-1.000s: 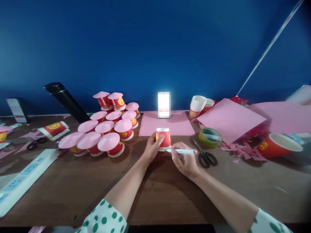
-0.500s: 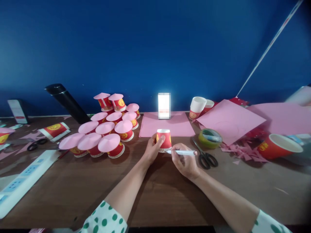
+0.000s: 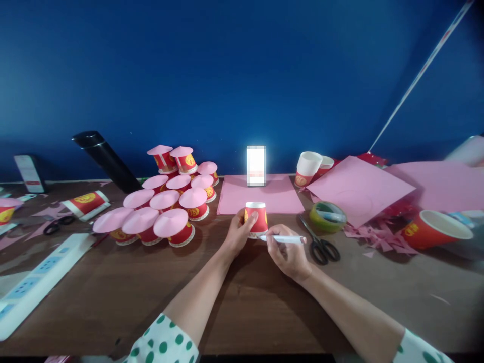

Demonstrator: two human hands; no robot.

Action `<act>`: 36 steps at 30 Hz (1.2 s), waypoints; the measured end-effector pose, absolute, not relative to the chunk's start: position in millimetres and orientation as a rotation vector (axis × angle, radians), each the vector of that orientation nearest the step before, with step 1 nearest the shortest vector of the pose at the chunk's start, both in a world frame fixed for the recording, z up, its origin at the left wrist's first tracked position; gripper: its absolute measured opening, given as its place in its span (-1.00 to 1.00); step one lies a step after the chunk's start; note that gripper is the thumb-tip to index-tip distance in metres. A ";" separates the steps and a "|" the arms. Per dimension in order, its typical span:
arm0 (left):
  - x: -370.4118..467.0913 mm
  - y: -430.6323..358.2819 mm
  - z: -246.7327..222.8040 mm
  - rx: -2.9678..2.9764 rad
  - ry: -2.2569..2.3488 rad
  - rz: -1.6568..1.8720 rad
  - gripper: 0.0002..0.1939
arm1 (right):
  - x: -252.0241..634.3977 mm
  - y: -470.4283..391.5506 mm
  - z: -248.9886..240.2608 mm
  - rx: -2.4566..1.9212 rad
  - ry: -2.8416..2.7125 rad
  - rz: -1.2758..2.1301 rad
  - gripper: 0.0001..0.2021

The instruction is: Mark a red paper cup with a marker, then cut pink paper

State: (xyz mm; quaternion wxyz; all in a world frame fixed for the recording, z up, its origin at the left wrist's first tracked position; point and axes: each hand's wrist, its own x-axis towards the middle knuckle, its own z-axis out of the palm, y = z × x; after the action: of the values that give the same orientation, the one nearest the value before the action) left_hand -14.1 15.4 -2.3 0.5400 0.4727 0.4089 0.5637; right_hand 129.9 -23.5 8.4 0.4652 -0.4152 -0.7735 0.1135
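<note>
I find the red cup (image 3: 261,222) at twelve o'clock, clasped by my left hand (image 3: 239,234), while my right hand (image 3: 287,256) pinches a white marker (image 3: 286,239) at its lower edge, decoration apparently under way, next calling, I judge, for a slight turn.

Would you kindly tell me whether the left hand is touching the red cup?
Touching: the head view shows the left hand gripping the red cup, thumb laid across its side.
</note>
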 end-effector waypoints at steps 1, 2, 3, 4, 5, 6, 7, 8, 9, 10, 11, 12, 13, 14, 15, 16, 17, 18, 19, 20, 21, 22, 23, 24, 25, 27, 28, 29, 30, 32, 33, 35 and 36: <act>-13.9 15.2 -1.9 1.121 0.971 1.342 -0.68 | 129.9 -23.5 8.7 -1.021 -1.902 0.270 -0.89; -13.6 15.1 -1.5 1.115 0.971 1.343 -0.68 | 129.9 -23.4 8.9 -1.020 -1.905 0.262 -0.88; -13.4 14.8 -1.0 1.108 0.971 1.341 -0.68 | 129.9 -23.3 9.2 -1.017 -1.906 0.257 -0.88; -13.3 14.6 -0.5 1.100 0.970 1.340 -0.68 | 130.0 -23.1 9.3 -1.014 -1.907 0.254 -0.89; -13.1 14.4 -0.1 1.095 0.969 1.342 -0.68 | 130.1 -22.9 9.4 -1.011 -1.907 0.253 -0.89; -13.0 14.3 0.2 1.094 0.967 1.342 -0.68 | 130.2 -22.7 9.4 -1.007 -1.908 0.254 -0.89; -12.9 14.1 0.4 1.095 0.962 1.342 -0.68 | 130.3 -22.5 9.4 -1.003 -1.909 0.255 -0.90; -12.9 14.1 0.3 1.097 0.957 1.341 -0.68 | 130.4 -22.3 9.2 -0.999 -1.910 0.254 -0.90; -12.9 14.0 0.2 1.099 0.950 1.342 -0.68 | 130.4 -22.1 9.1 -0.997 -1.910 0.253 -0.90; -12.9 14.0 -0.2 1.101 0.944 1.342 -0.69 | 130.4 -22.0 9.1 -0.995 -1.909 0.250 -0.90; -13.0 14.1 -0.6 1.103 0.938 1.341 -0.69 | 130.4 -22.0 9.1 -0.995 -1.907 0.247 -0.91; -13.1 14.1 -1.1 1.105 0.936 1.343 -0.70 | 130.3 -21.9 9.1 -0.997 -1.903 0.244 -0.91; -13.3 14.2 -1.6 1.108 0.935 1.343 -0.70 | 130.2 -21.9 9.3 -1.000 -1.898 0.241 -0.91; -13.6 14.3 -2.1 1.114 0.935 1.341 -0.71 | 130.2 -21.8 9.5 -1.002 -1.893 0.238 -0.91; -13.8 14.5 -2.5 1.120 0.935 1.338 -0.71 | 130.2 -21.8 9.6 -1.003 -1.890 0.235 -0.92; -14.0 14.6 -2.8 1.127 0.938 1.338 -0.72 | 130.2 -21.7 9.8 -1.004 -1.889 0.234 -0.92; -14.1 14.6 -3.1 1.133 0.943 1.339 -0.72 | 130.2 -21.7 9.9 -1.004 -1.889 0.233 -0.91; -14.2 14.7 -3.2 1.137 0.949 1.340 -0.71 | 130.3 -21.6 10.0 -1.005 -1.889 0.231 -0.91; -14.1 14.6 -3.2 1.138 0.956 1.342 -0.71 | 130.4 -21.7 10.1 -1.006 -1.887 0.230 -0.92; -14.1 14.6 -3.1 1.136 0.961 1.345 -0.71 | 130.5 -21.7 10.2 -1.008 -1.885 0.228 -0.92; -13.9 14.5 -3.0 1.134 0.962 1.345 -0.71 | 130.6 -21.7 10.2 -1.010 -1.881 0.225 -0.92; -13.8 14.4 -2.9 1.133 0.960 1.343 -0.71 | 130.7 -21.8 10.4 -1.013 -1.877 0.221 -0.92; -13.8 14.3 -2.9 1.134 0.956 1.341 -0.71 | 130.8 -21.9 10.5 -1.016 -1.873 0.215 -0.92; -13.8 14.2 -2.9 1.137 0.954 1.339 -0.71 | 130.8 -21.9 10.6 -1.019 -1.871 0.211 -0.92; -13.8 14.2 -3.0 1.142 0.954 1.337 -0.71 | 130.8 -22.0 10.8 -1.023 -1.869 0.207 -0.92; -14.0 14.2 -3.3 1.154 0.955 1.333 -0.71 | 130.8 -22.1 11.2 -1.033 -1.865 0.206 -0.91; -14.2 14.2 -3.5 1.159 0.955 1.331 -0.71 | 130.7 -22.2 11.3 -1.038 -1.864 0.206 -0.90; -14.3 14.3 -3.6 1.164 0.955 1.330 -0.71 | 130.6 -22.2 11.5 -1.040 -1.862 0.206 -0.90; -14.4 14.4 -3.7 1.169 0.955 1.328 -0.71 | 130.5 -22.3 11.6 -1.041 -1.860 0.205 -0.89; -14.5 14.7 -3.6 1.177 0.956 1.322 -0.71 | 130.4 -22.2 11.6 -1.040 -1.855 0.206 -0.89; -14.5 14.8 -3.5 1.182 0.956 1.318 -0.71 | 130.4 -22.1 11.6 -1.040 -1.851 0.206 -0.89; -14.5 15.1 -3.3 1.191 0.958 1.319 -0.71 | 130.3 -21.8 11.4 -1.041 -1.844 0.204 -0.89; -14.5 15.2 -3.3 1.192 0.962 1.323 -0.71 | 130.3 -21.7 11.3 -1.039 -1.844 0.201 -0.90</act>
State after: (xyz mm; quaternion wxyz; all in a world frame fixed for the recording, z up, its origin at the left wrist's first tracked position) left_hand -14.5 15.2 -3.3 0.5301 0.4995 0.4029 0.5543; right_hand 130.3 -21.7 11.3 0.4861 -0.4272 -0.7579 0.0824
